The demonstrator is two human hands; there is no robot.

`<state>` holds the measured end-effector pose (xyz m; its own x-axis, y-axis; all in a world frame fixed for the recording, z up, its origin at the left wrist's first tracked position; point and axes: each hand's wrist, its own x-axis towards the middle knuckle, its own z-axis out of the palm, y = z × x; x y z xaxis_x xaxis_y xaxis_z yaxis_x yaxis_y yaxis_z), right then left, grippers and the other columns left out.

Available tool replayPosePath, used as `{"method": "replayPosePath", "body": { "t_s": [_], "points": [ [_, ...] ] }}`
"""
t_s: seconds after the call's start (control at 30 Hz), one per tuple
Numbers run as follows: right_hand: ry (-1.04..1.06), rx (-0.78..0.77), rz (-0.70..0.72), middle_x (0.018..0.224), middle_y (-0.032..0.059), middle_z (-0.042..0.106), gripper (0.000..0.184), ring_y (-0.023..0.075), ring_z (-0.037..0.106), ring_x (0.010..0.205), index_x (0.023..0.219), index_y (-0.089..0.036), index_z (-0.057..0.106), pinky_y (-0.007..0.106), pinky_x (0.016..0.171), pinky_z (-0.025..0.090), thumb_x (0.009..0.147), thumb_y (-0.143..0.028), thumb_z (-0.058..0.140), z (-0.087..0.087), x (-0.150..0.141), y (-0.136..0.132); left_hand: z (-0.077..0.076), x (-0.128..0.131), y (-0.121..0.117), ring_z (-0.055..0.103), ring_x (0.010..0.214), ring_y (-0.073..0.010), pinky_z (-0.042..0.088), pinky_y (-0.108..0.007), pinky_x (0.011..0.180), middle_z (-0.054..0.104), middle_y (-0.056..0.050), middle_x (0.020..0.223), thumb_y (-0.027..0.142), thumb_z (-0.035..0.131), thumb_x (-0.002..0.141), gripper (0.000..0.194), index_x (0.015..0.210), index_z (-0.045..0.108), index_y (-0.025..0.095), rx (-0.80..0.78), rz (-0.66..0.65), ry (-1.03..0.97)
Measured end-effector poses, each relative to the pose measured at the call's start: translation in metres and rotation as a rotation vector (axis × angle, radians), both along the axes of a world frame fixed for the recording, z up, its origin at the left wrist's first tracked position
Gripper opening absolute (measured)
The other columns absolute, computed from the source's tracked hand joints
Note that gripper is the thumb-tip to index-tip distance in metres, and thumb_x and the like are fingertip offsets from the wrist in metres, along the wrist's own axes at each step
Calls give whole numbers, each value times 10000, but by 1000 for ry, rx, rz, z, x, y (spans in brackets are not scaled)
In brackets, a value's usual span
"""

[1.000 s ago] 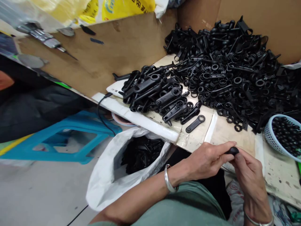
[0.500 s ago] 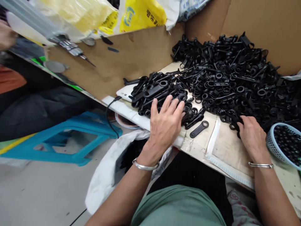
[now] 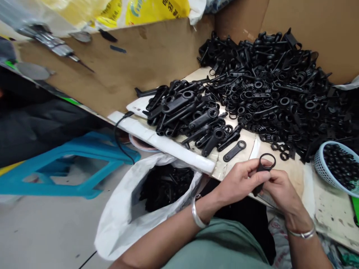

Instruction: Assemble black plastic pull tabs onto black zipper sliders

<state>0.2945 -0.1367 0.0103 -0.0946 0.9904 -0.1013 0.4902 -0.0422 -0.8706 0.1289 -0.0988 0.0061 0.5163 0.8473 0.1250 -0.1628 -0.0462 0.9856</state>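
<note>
My left hand and my right hand meet in front of me over the near edge of the table. Together they pinch a black plastic part whose ring end sticks up above the fingers. Just beyond the hands lies a single flat black handle piece. Behind it sits a pile of black handle pieces, and a much larger heap of black ring parts fills the back right. Each wrist wears a silver bangle.
A white plastic bag holding black parts hangs open below the table edge at my left knee. A blue-white basket of small black beads stands at the right. Cardboard walls back the table. A blue stool stands on the floor left.
Half a second ago both hands were stretched out on the piles, left on the handles, right at the rings. They have drawn back together and now hold a ring-ended part.
</note>
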Motion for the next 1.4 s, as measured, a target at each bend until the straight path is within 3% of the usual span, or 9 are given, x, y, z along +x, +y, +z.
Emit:
{"method": "replayPosePath", "body": {
  "t_s": [0.1,0.2,0.33,0.5,0.7,0.8,1.03,1.17,1.4],
  "points": [
    [-116,52,-54,696,42,712,317,201,637,628,792,-207,760,339,648,549,882,-455,586,-1,13,1,-8,13,-6,704,988,-232,547,-339,857,754,-114,1007,394,662,875,311,1035,666,127,-335,65,-211],
    [-452,253,-238,1020,111,727,287,272,658,922,1020,-195,744,436,883,513,907,-372,548,-3,45,6,-10,16,-5,717,903,-199,535,-298,798,752,-115,989,343,698,838,261,983,648,132,-392,132,-258],
    [-872,365,-262,1175,153,645,325,289,625,1008,1147,-172,682,440,864,506,944,-312,470,-13,68,18,-8,18,-4,700,711,-147,477,-214,560,719,-143,1053,314,684,823,336,1087,605,123,-452,15,-218],
    [-642,327,-266,1013,130,690,289,257,632,935,1036,-167,698,435,877,499,942,-320,472,-14,71,23,-10,17,-8,703,811,-171,457,-196,537,675,-165,1164,310,686,812,354,1101,600,124,-486,-18,-181],
    [-159,9,-178,656,7,655,364,136,585,527,1039,-153,717,282,555,511,903,-438,536,-6,60,20,-11,15,-7,681,956,-198,493,-237,673,674,-140,1205,252,708,791,310,1076,660,140,-522,-6,-205],
    [-129,-28,-184,747,38,694,363,133,586,541,998,-159,738,272,525,504,883,-440,539,-7,65,18,-12,16,-8,683,989,-215,514,-267,733,667,-125,1224,254,740,772,314,1066,688,158,-565,-7,-244],
    [-608,291,-89,1158,97,685,322,246,654,1031,1123,-226,725,383,866,543,937,-386,516,-7,80,7,-21,18,-9,675,1047,-247,547,-324,824,686,-117,1161,244,794,719,344,1042,713,157,-639,-15,-349],
    [-770,351,87,1090,107,684,337,247,664,960,1153,-200,700,404,848,551,981,-346,450,-9,73,6,-24,20,-8,645,1131,-265,536,-333,864,678,-105,1161,170,775,706,343,1042,709,163,-659,-1,-375],
    [-443,518,-60,1161,60,699,266,216,703,930,1146,-274,710,364,783,603,910,-374,638,3,45,-2,-24,20,-7,606,1188,-261,518,-320,872,647,-83,1191,82,689,709,405,1100,676,187,-640,-10,-423]
  ]
}}
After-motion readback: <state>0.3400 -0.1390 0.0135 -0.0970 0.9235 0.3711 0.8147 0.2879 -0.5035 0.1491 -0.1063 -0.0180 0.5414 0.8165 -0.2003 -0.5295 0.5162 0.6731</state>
